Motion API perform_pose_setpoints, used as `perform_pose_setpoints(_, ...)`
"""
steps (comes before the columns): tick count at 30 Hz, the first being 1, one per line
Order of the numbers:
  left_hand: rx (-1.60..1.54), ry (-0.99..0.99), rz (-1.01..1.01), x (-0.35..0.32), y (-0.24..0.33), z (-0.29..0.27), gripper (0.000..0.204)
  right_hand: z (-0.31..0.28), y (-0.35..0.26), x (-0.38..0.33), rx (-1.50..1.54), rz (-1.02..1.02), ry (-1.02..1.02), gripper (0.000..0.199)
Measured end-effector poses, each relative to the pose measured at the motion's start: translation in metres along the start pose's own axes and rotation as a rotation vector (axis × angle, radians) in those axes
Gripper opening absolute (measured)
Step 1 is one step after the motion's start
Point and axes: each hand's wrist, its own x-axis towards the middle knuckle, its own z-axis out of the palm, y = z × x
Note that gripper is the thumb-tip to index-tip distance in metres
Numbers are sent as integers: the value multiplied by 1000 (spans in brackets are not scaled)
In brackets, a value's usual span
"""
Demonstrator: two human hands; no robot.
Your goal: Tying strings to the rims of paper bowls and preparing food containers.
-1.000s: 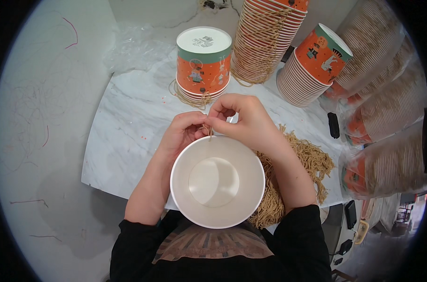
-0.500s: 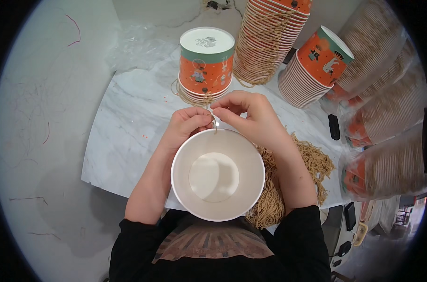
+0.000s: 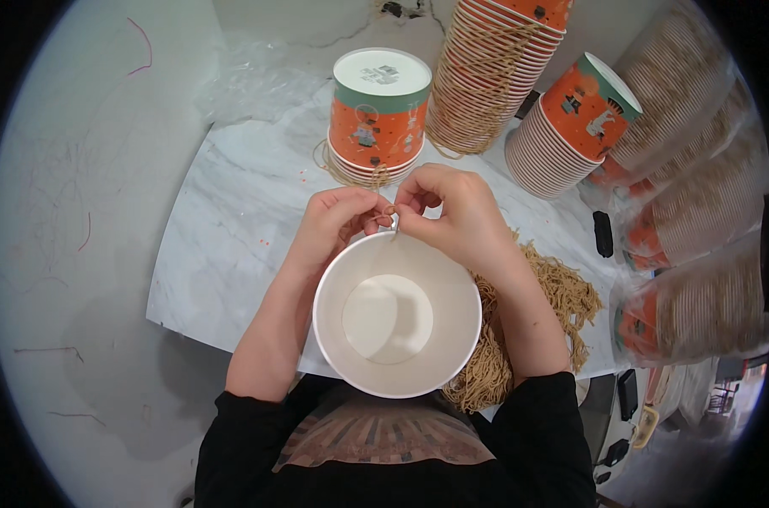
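Note:
A white paper bucket stands mouth up in front of me, close to my body. At its far rim a thin tan cord hangs over the edge into the bucket. My left hand pinches the cord beside the rim. Opposite it, the thumb and forefinger of my right hand are closed on the same cord, near a small loop. Under my right forearm lies a heap of tan cords.
Beyond my hands stands a short upturned stack of orange-and-green paper buckets with cords round its base. A taller corded stack and a leaning stack are to its right. Bagged stacks line the right side of the marbled table.
My right hand has come down and closed on the cord at the rim; its fingers were apart from it before. The whole view has shifted slightly.

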Motion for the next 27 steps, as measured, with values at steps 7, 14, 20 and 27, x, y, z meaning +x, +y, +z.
perform_pose_setpoints(7, -53, -49, -73, 1, 0, -4, 17, 3, 1, 0, 9, -80, 24, 15)
perform_pose_setpoints(14, 28, -96, 37, 0, -2, -4, 16, 6, 3, 1, 12, -131, 68, 14)
perform_pose_setpoints(20, 218, -69, 129, 0, -2, -4, 11, 6, 3, 1, -9, -127, 58, 13)
perform_pose_setpoints(27, 291, -28, 158, 3, -3, -5, 7, 2, 1, 1, 36, -16, -2, 15)
